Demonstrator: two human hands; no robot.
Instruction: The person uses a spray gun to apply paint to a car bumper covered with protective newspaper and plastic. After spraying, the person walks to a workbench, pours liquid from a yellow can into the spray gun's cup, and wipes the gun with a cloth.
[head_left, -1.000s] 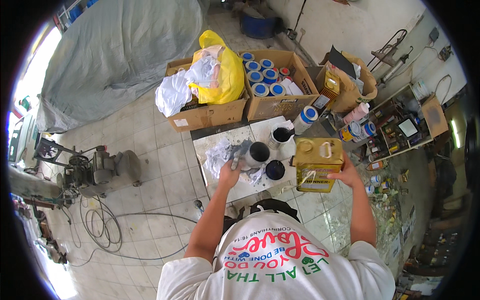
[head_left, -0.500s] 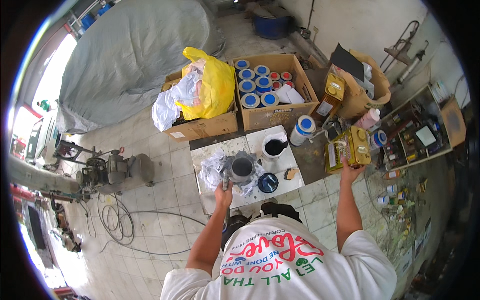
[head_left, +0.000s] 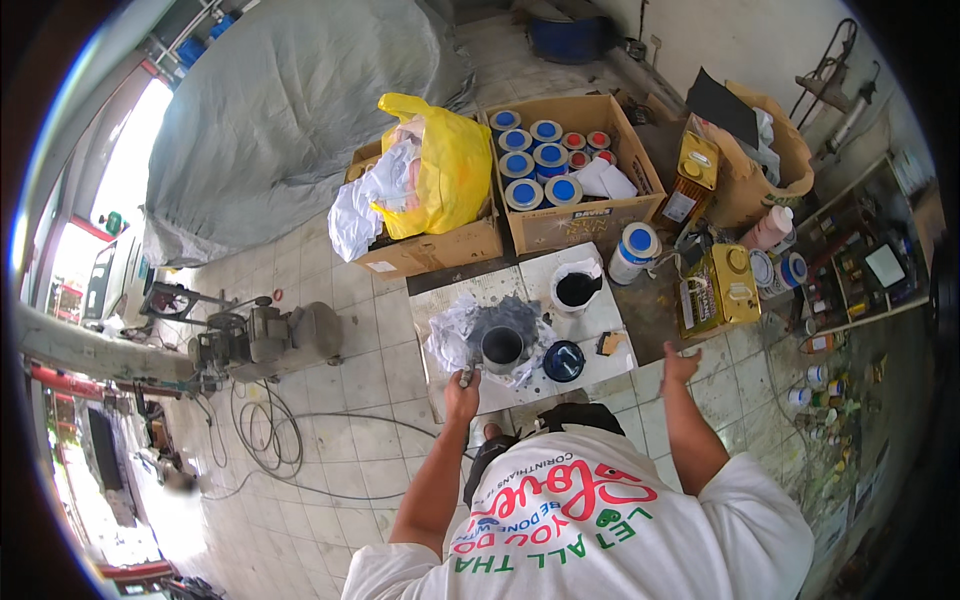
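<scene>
My left hand (head_left: 462, 396) is closed round the handle of a grey metal cup (head_left: 501, 348). The open cup rests over crumpled, grey-stained white rags (head_left: 455, 335); its inside looks dark grey. Open and apart from everything, my right hand (head_left: 681, 366) has its fingers stretched out just in front of a gold rectangular metal can (head_left: 735, 285). Between the hands, on a flattened white cardboard sheet (head_left: 430, 385), are a white tub of black paint (head_left: 576, 288), a dark round lid or dish (head_left: 564, 361) and a small tan-and-black block (head_left: 609, 343).
Behind the sheet, a cardboard box (head_left: 590, 222) holds blue- and red-lidded cans; beside it sits a box with a yellow bag (head_left: 455, 180). A blue-topped can (head_left: 635, 252) stands at right. Leftward are a compressor (head_left: 270, 335) and a hose (head_left: 245, 430) on the tiles.
My right hand has come off the gold can and drawn back toward me, fingers spreading. My left hand stays on the cup's handle. The whole view has shifted slightly.
</scene>
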